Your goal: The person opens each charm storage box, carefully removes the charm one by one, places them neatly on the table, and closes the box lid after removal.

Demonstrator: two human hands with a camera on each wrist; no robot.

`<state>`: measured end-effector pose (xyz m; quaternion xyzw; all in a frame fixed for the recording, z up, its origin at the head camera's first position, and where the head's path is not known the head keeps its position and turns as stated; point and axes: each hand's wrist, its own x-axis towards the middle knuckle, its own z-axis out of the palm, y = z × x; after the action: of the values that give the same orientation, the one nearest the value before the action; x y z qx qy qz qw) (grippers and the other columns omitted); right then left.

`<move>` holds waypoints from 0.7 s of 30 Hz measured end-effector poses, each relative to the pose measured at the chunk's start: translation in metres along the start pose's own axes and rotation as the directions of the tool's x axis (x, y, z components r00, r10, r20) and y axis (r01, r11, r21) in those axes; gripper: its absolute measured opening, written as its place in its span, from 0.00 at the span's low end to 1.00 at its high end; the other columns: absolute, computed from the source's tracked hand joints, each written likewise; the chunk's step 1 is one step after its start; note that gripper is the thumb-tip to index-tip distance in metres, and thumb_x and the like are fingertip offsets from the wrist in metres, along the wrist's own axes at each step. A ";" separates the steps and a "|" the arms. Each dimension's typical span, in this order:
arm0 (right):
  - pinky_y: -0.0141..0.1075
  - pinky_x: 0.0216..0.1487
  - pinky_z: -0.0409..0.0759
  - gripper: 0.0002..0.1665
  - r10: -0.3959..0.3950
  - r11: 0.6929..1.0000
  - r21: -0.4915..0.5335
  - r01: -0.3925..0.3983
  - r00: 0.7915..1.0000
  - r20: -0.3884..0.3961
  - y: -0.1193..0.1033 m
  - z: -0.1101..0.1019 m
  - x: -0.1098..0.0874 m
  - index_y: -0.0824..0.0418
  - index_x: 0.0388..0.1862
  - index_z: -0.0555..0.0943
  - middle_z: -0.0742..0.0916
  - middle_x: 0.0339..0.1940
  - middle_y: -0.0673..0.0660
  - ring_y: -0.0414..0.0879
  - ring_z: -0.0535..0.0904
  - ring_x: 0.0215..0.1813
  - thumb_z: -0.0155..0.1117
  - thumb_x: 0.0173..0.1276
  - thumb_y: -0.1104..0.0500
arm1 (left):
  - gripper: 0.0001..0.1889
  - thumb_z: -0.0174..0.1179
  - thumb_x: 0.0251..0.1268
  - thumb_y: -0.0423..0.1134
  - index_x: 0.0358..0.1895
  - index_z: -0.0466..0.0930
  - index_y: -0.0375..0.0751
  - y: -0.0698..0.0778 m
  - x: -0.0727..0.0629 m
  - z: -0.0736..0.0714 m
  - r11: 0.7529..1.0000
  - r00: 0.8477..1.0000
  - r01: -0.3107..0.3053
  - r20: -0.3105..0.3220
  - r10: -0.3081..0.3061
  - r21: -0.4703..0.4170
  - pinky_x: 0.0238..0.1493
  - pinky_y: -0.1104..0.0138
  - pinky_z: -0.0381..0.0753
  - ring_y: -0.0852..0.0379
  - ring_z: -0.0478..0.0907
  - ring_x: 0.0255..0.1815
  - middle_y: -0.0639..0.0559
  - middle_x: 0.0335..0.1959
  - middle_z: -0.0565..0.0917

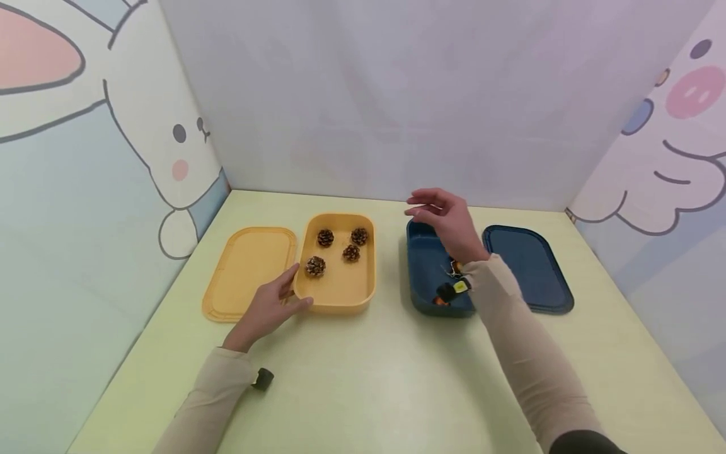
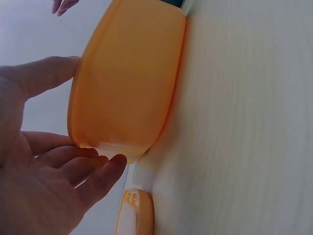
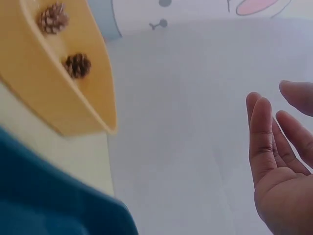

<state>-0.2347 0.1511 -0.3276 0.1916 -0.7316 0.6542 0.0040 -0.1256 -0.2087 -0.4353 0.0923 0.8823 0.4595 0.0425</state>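
Note:
A yellow box (image 1: 341,296) without its lid holds several pine cones (image 1: 315,267). My left hand (image 1: 275,306) grips its near left corner from outside, thumb at the front wall and fingers around the left side. In the left wrist view, the thumb and curved fingers meet the orange-looking wall of the box (image 2: 129,73). My right hand (image 1: 445,217) hangs over the far end of a dark blue box (image 1: 416,271), fingers loosely bent and nothing in them. Small orange and dark items (image 1: 440,301) lie in the blue box, partly covered by the right wrist.
To the left of the yellow box lies a flat yellow lid (image 1: 249,271). A dark blue lid (image 1: 529,268) lies right of the blue box, partly behind the right forearm. Pale walls (image 1: 363,101) with cartoon animals on the sides enclose the table (image 1: 363,391).

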 end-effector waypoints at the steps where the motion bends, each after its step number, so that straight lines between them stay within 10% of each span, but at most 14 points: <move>1: 0.30 0.53 0.85 0.21 0.000 1.000 0.006 0.000 1.000 0.007 0.002 0.006 0.001 0.61 0.62 0.79 0.87 0.51 0.50 0.40 0.88 0.49 0.65 0.72 0.63 | 0.48 0.67 0.66 0.49 0.81 0.49 0.37 0.000 0.000 0.000 1.000 1.000 0.001 0.000 -0.001 0.001 0.71 0.48 0.71 0.39 0.71 0.73 0.36 0.78 0.62; 13: 0.46 0.60 0.83 0.19 0.226 0.966 -0.143 -0.215 0.972 0.060 0.029 0.076 0.035 0.63 0.58 0.81 0.86 0.53 0.64 0.46 0.84 0.48 0.67 0.68 0.65 | 0.48 0.67 0.65 0.51 0.81 0.50 0.38 -0.001 0.001 -0.002 1.000 1.000 0.001 -0.010 0.000 0.024 0.70 0.48 0.72 0.39 0.73 0.71 0.35 0.77 0.64; 18: 0.51 0.60 0.82 0.20 0.349 0.889 -0.359 -0.285 0.929 0.126 0.036 0.097 0.046 0.67 0.58 0.81 0.87 0.51 0.63 0.52 0.84 0.48 0.67 0.68 0.64 | 0.48 0.68 0.64 0.51 0.80 0.52 0.39 -0.002 0.001 -0.001 1.000 1.000 0.007 -0.013 -0.006 0.022 0.68 0.48 0.74 0.38 0.74 0.69 0.34 0.76 0.65; 21: 0.42 0.47 0.84 0.13 0.341 0.793 -0.575 -0.200 0.928 0.148 0.036 0.108 0.049 0.65 0.47 0.85 0.86 0.38 0.57 0.46 0.82 0.37 0.69 0.66 0.61 | 0.47 0.68 0.64 0.50 0.80 0.52 0.39 -0.002 0.001 -0.001 1.000 1.000 0.011 -0.010 -0.011 0.017 0.69 0.48 0.73 0.39 0.74 0.70 0.35 0.76 0.64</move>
<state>-0.2640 0.0363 -0.3647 0.1537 -0.9031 0.3810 -0.1252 -0.1272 -0.2101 -0.4360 0.0855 0.8870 0.4521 0.0399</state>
